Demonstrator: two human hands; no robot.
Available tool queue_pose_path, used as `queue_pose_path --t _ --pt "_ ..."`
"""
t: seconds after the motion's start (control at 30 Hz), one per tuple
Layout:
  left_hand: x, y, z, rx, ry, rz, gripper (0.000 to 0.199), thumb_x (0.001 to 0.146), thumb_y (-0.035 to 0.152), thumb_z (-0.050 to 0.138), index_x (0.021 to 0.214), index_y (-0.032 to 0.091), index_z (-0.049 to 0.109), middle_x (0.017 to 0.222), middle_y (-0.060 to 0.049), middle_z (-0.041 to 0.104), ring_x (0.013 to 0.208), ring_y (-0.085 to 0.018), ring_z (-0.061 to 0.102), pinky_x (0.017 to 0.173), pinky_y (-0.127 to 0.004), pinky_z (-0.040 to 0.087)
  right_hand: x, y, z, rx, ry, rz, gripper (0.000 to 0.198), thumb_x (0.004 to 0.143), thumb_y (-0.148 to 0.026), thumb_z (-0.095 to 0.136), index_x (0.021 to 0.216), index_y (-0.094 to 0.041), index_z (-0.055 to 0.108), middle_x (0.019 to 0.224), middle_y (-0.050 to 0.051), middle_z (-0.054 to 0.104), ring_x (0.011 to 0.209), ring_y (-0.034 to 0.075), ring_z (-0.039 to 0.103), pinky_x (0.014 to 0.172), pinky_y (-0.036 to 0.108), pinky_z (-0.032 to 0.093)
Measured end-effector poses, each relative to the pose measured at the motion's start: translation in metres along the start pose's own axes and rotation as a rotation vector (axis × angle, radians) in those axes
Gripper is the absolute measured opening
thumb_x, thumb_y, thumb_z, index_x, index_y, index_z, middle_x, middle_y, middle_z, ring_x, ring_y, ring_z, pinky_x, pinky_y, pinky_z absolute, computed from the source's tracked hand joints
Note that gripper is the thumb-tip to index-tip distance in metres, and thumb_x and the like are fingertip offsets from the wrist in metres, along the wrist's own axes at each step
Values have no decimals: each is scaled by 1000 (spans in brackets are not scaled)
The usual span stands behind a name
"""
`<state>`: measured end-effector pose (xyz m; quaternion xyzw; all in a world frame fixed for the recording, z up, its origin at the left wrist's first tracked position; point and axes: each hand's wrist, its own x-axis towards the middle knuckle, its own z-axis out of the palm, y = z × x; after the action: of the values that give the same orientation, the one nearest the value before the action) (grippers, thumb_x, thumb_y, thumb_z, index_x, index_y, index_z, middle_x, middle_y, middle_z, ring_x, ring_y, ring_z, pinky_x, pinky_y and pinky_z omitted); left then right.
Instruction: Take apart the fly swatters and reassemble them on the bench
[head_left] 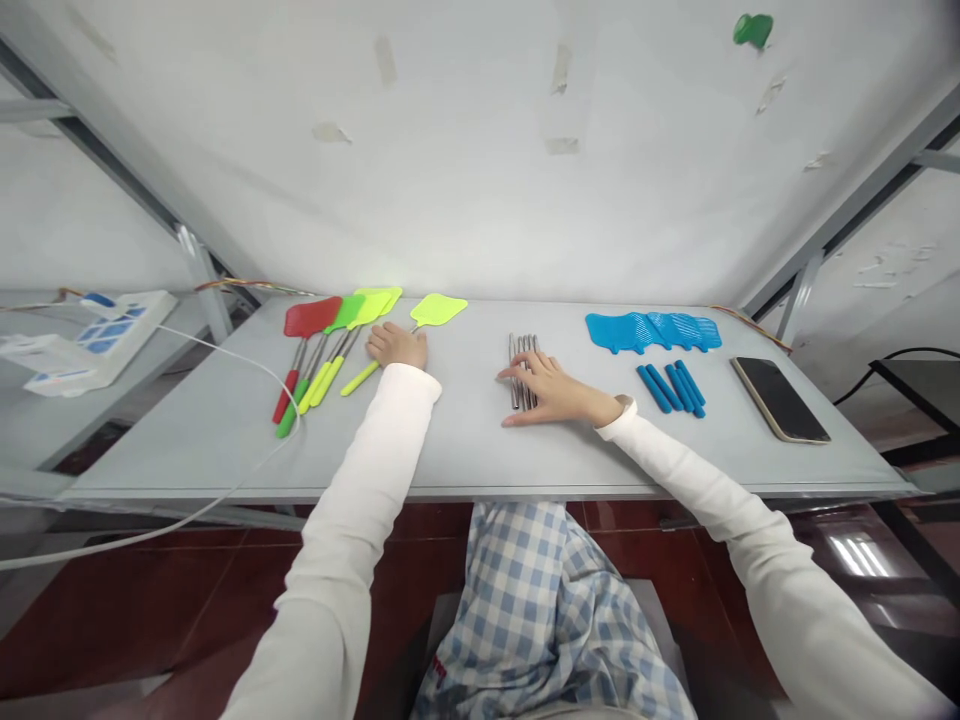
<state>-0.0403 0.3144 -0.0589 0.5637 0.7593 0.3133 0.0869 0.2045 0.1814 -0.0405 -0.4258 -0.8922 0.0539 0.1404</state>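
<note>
My left hand point(397, 345) lies over the metal shaft of a yellow-green fly swatter point(439, 309), its fingers curled round it. The swatter's head shows beyond my hand and its handle on the near side. To the left, red point(313, 317), green point(346, 312) and yellow-green point(373, 306) fly swatters lie fanned with overlapping heads. My right hand point(550, 388) is open, thumb and fingers apart, over several metal rods point(515, 372) lying side by side. Its fingertips touch or hover just above them; I cannot tell which. The hand partly hides the rods.
At the right lie overlapping blue swatter heads point(616, 331), several blue handles point(654, 388) and a phone point(780, 398). A white cable point(247, 360) crosses the table's left side. A power strip point(112, 340) sits farther left. The white wall point(480, 200) rises behind.
</note>
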Motion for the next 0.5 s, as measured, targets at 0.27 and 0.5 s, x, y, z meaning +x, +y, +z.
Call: queue_pose_path --t 0.27,0.5 --pt "-2 6 -3 133 -64 101 30 85 19 48 112 5 47 122 -33 53 123 -41 46 93 -50 40 -4 -1 7 11 4 -74 51 90 -58 48 122 -20 57 125 14 50 116 27 47 100 45 36" --pt "-39 40 -13 -123 -271 667 33 96 30 34 125 17 42 94 -10 67 84 -22 65 73 -30 44 -4 2 1 -7 252 -3 47 93 -54 42 123 -20 55 125 15 51 118 27 48 101 46 37"
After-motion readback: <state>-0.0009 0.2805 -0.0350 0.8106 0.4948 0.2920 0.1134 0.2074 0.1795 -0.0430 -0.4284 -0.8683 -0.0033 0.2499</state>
